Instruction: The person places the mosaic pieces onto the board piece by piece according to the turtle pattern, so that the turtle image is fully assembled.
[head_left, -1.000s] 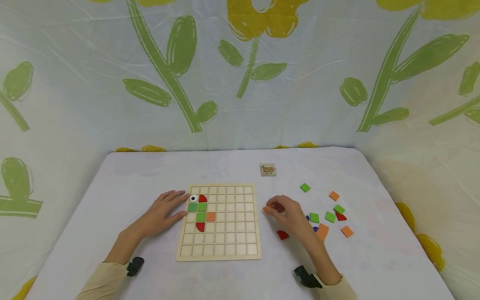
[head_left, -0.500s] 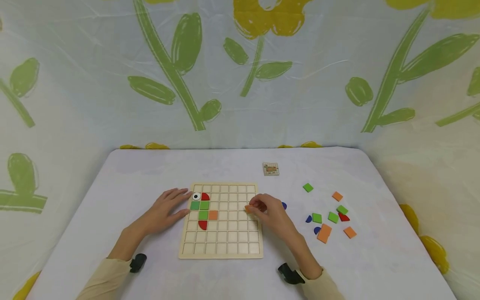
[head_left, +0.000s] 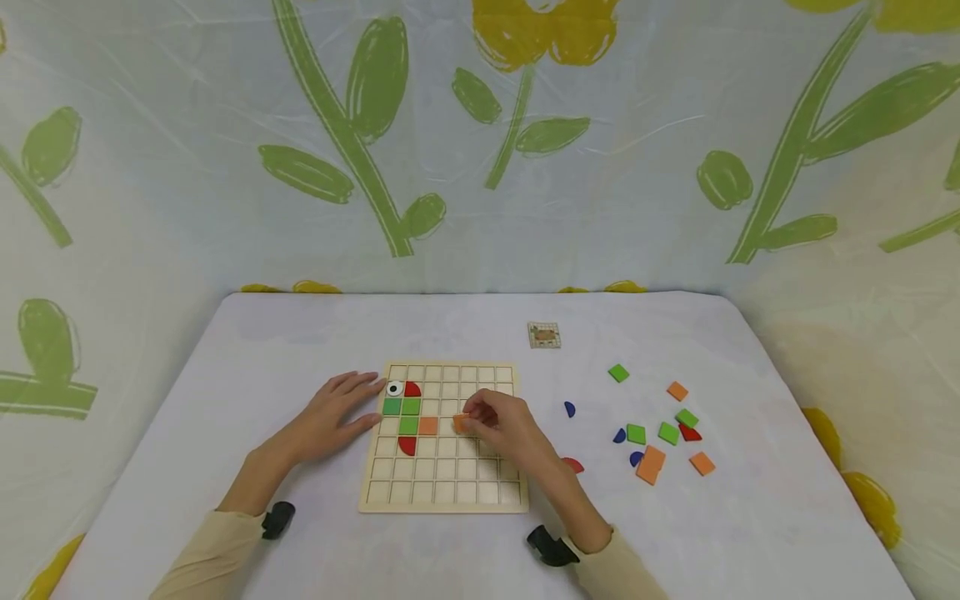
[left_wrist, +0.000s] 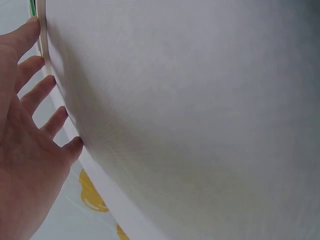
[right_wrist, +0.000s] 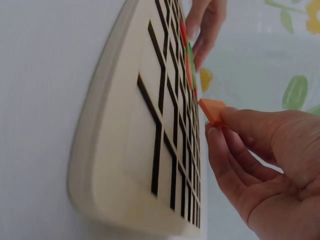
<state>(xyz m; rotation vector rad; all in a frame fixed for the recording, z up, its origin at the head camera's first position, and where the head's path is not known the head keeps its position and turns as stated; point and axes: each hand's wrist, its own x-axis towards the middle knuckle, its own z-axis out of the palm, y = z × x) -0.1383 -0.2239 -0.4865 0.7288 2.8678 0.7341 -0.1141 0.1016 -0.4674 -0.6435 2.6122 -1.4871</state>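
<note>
A wooden grid board (head_left: pixel 442 507) lies on the table. My left hand (head_left: pixel 330 423) rests flat at its left edge with straight fingers, thumb and fingertips touching the rim. Thumb and fingers of my right hand (head_left: pixel 506 427) pinch an orange square tile (head_left: pixel 460 423) over the board's middle; in the right wrist view the tile (right_wrist: pixel 212 111) is just off the surface. On the board's left lie a white eye tile (head_left: pixel 394 388), two red quarter-circles, a teal square (head_left: pixel 392 406), two green squares (head_left: pixel 408 425) and an orange square (head_left: pixel 427 426).
Right of the board are scattered loose tiles: several green squares (head_left: pixel 636 434), orange squares (head_left: pixel 702 463), blue half-circles (head_left: pixel 570 409) and red pieces, one red piece (head_left: pixel 573 465) partly behind my right forearm. A small patterned picture card (head_left: pixel 544 335) lies behind them. A flowered cloth backs the table.
My right hand has carried the orange tile leftward from beside the board's right edge to over its middle. The left hand has stayed at the left edge. The view has shifted slightly.
</note>
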